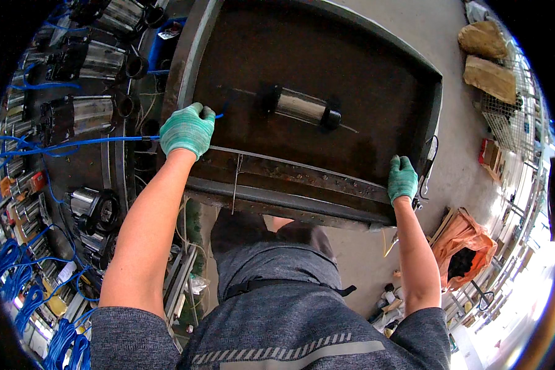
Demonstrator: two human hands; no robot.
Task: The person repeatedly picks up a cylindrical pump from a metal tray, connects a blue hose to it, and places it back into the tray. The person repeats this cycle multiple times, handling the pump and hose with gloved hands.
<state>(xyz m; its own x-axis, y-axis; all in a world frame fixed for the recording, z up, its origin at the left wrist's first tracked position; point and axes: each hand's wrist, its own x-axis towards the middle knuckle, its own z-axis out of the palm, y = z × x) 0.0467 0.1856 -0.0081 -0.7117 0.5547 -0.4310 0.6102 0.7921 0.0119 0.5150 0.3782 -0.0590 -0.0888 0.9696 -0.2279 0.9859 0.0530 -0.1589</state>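
My left hand, in a green knitted glove, is closed around a blue cable over the left side of a dark tray-like metal tank. The cable comes in from the left, and a short blue end sticks out past my fingers. At the tank's right side my right hand, gloved the same way, is closed; what it grips is hidden. A thin straight metal rod or edge runs between both hands. Beyond them, a silver cylinder with black ends, like a motor or pump body, lies tilted in the tank.
Several similar silver-and-black units stand on the left, with coils of blue cable nearer me. A black wire loops at the tank's right edge. An orange sack and a wire cage with tan sacks are on the right.
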